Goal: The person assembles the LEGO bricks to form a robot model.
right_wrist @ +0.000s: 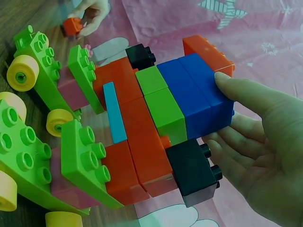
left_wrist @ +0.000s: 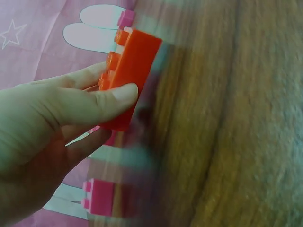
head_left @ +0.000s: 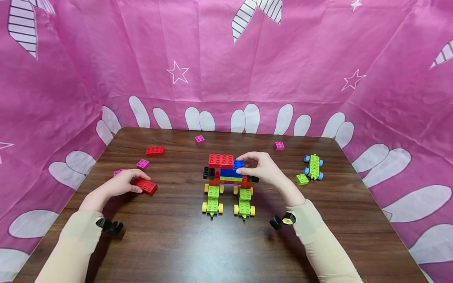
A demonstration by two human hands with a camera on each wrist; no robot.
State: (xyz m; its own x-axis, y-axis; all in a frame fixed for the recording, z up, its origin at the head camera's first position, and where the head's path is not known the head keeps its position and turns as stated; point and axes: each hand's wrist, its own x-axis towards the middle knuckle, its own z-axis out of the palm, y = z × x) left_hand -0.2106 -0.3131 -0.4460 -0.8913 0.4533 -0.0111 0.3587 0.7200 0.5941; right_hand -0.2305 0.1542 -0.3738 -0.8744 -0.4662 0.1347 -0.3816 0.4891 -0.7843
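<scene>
My left hand (head_left: pixel 122 184) pinches a long red building brick (head_left: pixel 146 186) on the table's left side. In the left wrist view the thumb lies along the side of that brick (left_wrist: pixel 135 61), with fingers behind it. Mid-table stands a model built of bricks, with green wheeled bases (head_left: pixel 212 205) on yellow wheels. Red, green and black bricks (right_wrist: pixel 191 172) make up its body, below blue bricks (right_wrist: pixel 189 90). Another red brick (head_left: pixel 221 160) sits at the top left. My right hand (head_left: pixel 260 167) grips the upper blue brick at the right, thumb on its near side.
Loose pink bricks (head_left: pixel 143 164) lie left and at the back, near another red brick (head_left: pixel 155 150). On the right are a green wheeled base (head_left: pixel 313 166) with blue wheels and a small green brick (head_left: pixel 302 179). A pink printed cloth (head_left: pixel 219 78) borders the table.
</scene>
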